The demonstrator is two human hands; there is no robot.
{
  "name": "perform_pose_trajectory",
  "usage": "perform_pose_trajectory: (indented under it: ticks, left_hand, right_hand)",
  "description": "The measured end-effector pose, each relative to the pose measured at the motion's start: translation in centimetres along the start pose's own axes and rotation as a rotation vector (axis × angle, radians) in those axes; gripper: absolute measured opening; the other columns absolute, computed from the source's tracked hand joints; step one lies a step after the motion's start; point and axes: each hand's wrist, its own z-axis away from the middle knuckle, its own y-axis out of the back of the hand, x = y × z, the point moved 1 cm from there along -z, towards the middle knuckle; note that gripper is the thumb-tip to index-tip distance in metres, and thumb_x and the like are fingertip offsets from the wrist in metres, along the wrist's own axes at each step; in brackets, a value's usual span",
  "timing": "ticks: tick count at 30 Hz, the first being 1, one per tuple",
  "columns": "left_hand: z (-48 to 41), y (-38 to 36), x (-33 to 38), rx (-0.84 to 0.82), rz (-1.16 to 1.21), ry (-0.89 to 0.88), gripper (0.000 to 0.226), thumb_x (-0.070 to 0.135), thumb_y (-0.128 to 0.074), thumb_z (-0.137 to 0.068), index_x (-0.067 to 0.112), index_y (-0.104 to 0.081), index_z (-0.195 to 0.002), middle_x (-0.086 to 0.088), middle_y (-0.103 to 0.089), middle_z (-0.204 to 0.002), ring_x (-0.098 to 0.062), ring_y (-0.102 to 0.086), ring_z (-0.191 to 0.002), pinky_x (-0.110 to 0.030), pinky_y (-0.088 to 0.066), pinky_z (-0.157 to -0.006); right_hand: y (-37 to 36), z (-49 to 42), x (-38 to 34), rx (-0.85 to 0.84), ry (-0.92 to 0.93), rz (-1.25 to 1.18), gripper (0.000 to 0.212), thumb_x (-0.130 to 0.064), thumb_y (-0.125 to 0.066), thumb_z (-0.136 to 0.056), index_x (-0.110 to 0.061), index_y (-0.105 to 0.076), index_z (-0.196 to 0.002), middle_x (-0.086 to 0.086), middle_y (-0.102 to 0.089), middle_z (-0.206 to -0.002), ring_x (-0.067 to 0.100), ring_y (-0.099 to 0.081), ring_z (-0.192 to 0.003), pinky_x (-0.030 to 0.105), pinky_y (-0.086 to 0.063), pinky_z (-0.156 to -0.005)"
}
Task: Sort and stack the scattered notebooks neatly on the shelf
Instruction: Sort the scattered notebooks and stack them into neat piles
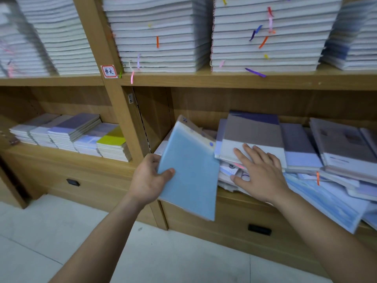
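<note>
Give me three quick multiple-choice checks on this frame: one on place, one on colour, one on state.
1. The right hand rests on: A) a drawer handle; B) the grey-and-white notebook; C) the upper shelf.
2. The held notebook in the left hand is: A) yellow; B) red; C) light blue.
3. The left hand is: A) gripping; B) open, empty; C) unseen.
Answers: 1B, straight fingers lie on its cover. 2C, its cover is pale blue. 3A, the thumb pinches the cover's edge.
</note>
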Motion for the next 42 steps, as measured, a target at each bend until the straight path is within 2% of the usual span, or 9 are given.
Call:
perform_pose_trajectory:
  ticks: [7, 10, 15, 18, 25, 31, 35, 37, 42]
  left_hand:
    - [1.2, 3.8, 0.1, 0.080, 0.241, 0.048, 0.029, 0.011, -0.072, -0.088, 0.011, -0.052, -0.110, -0.004, -0.074, -0.096, -0.008, -0.071, -0.064, -0.019, -0.050, -0.049]
    - [1.4, 4.7, 0.0, 0.121, 0.354, 0.053, 0.033, 0.011, -0.071, -0.088, 0.009, -0.054, -0.116, -0.009, -0.073, -0.097, -0.011, -0.072, -0.068, -0.019, -0.051, -0.050]
    - [1.4, 3.3, 0.1, 0.106, 0.426, 0.056, 0.038, 0.016, -0.077, -0.085, 0.007, -0.055, -0.115, -0.014, -0.073, -0.103, -0.027, -0.073, -0.087, -0.031, -0.053, -0.065]
    - [1.3, 1.7, 0.9, 0.066, 0.411, 0.037, 0.049, 0.029, -0.081, -0.074, 0.010, -0.058, -0.113, -0.010, -0.074, -0.102, -0.026, -0.073, -0.088, -0.034, -0.055, -0.069]
    - [1.0, -3.5, 4.2, 0.028, 0.379, -0.044, 0.027, 0.016, -0.072, -0.089, 0.011, -0.056, -0.110, -0.002, -0.072, -0.100, -0.013, -0.073, -0.081, -0.026, -0.057, -0.063]
    - [-0.6, -9.6, 7.2, -0.015, 0.360, -0.087, 0.030, 0.014, -0.067, -0.093, 0.006, -0.051, -0.116, 0.004, -0.068, -0.095, 0.005, -0.068, -0.069, -0.011, -0.050, -0.056]
    - [-1.8, -13.0, 8.1, -0.035, 0.335, -0.076, 0.048, 0.027, -0.074, -0.085, 0.011, -0.051, -0.124, -0.002, -0.070, -0.109, -0.013, -0.070, -0.093, -0.034, -0.058, -0.080]
    - [-2.3, -13.5, 8.0, -0.099, 0.330, -0.060, 0.066, 0.041, -0.079, -0.071, 0.018, -0.050, -0.125, 0.001, -0.070, -0.114, -0.019, -0.070, -0.099, -0.044, -0.058, -0.087]
    - [-2.6, -13.0, 6.6, -0.212, 0.221, -0.138, 0.061, 0.025, -0.082, -0.079, 0.030, -0.050, -0.130, 0.008, -0.065, -0.121, -0.015, -0.066, -0.107, -0.036, -0.059, -0.086]
  right_hand:
    - [0.7, -0.1, 0.3, -0.046, 0.045, -0.104, 0.079, -0.069, -0.040, -0.092, -0.042, -0.007, -0.158, -0.011, 0.004, -0.167, 0.014, 0.005, -0.154, 0.041, -0.003, -0.121]
    - [1.7, 0.3, 0.6, -0.028, 0.059, -0.226, 0.068, -0.057, -0.048, -0.096, -0.037, -0.024, -0.156, -0.009, -0.010, -0.167, 0.014, -0.005, -0.153, 0.038, -0.007, -0.121]
    - [3.1, 1.7, 0.8, 0.030, 0.010, -0.416, 0.058, -0.055, -0.053, -0.095, -0.027, -0.048, -0.146, -0.007, -0.041, -0.154, 0.016, -0.036, -0.140, 0.035, -0.030, -0.115]
    - [4.2, 2.8, 1.0, 0.032, -0.011, -0.476, 0.056, -0.056, -0.049, -0.097, -0.027, -0.048, -0.145, -0.011, -0.049, -0.144, 0.012, -0.042, -0.134, 0.033, -0.036, -0.109]
    - [5.0, 4.8, 3.4, 0.101, -0.137, -0.712, 0.047, -0.048, -0.052, -0.097, -0.032, -0.050, -0.141, -0.018, -0.059, -0.124, 0.005, -0.052, -0.121, 0.033, -0.043, -0.102]
    - [5.0, 5.5, 4.9, 0.132, -0.188, -0.817, 0.046, -0.039, -0.057, -0.098, -0.031, -0.048, -0.143, -0.015, -0.063, -0.117, 0.009, -0.058, -0.112, 0.029, -0.046, -0.092]
    - [3.7, 5.4, 5.2, 0.106, -0.260, -0.808, 0.062, -0.040, -0.062, -0.096, -0.027, -0.037, -0.151, -0.010, -0.049, -0.144, 0.008, -0.045, -0.131, 0.027, -0.039, -0.104]
    - [3.5, 5.2, 5.2, 0.114, -0.272, -0.836, 0.068, -0.040, -0.066, -0.093, -0.025, -0.035, -0.152, -0.008, -0.044, -0.146, 0.004, -0.042, -0.127, 0.023, -0.036, -0.102]
    - [3.5, 5.2, 5.2, 0.068, -0.198, -0.727, 0.075, -0.051, -0.068, -0.088, -0.031, -0.034, -0.152, -0.009, -0.043, -0.143, 0.011, -0.043, -0.131, 0.029, -0.040, -0.104]
